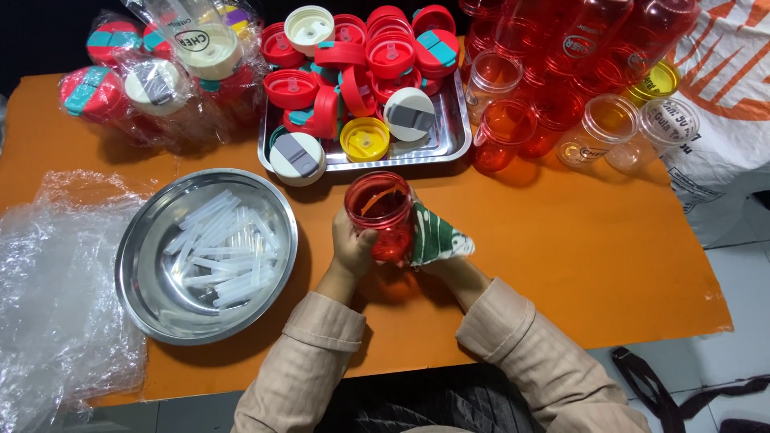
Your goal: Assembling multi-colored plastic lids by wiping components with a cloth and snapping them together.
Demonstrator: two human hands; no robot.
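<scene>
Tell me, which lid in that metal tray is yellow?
The yellow lid lies at the front edge of the metal tray, between two white lids with grey flaps. The lids piled behind it are mostly red, some with teal flaps.

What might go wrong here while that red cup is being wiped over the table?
The left hand alone grips the red cup while the right hand presses a green cloth on it; it might slip. The tray of lids sits just beyond and could get bumped. The open cups lying nearby might roll off the orange table.
</scene>
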